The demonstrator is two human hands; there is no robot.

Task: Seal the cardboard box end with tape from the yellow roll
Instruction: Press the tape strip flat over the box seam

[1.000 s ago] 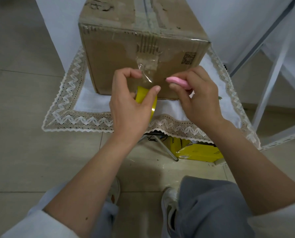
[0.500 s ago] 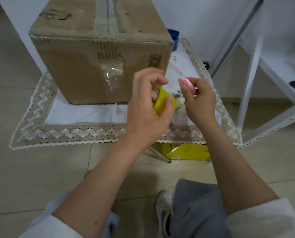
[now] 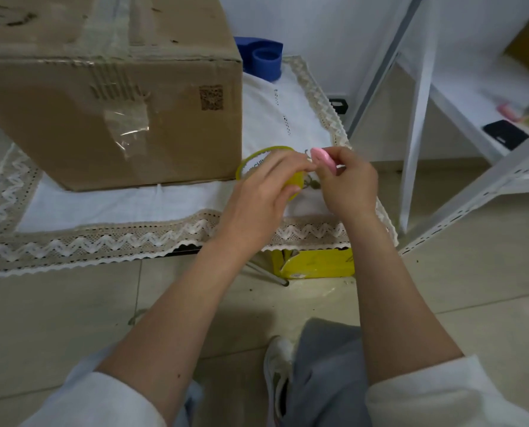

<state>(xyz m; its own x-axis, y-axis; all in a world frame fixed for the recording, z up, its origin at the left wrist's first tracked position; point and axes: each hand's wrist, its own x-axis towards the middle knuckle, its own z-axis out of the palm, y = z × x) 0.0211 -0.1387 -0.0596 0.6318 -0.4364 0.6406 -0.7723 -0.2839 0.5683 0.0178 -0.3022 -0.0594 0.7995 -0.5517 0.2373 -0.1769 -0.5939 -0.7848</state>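
Cardboard box [image 3: 109, 118] sits on cloth-covered bench [image 3: 103, 208], taped end facing person, clear strip [image 3: 129, 124] across seam. Yellow roll [image 3: 268, 171] held off to box's right, near bench corner, probably for cutting or finding tape end. Left hand [image 3: 257, 198] grip closed around roll. Right hand [image 3: 346, 183] pinches pink cutter [image 3: 323, 160], touching roll edge.

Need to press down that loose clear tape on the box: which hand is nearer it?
Left. The left hand holds the yellow roll just right of the box's corner; the right hand sits farther right of the clear tape.
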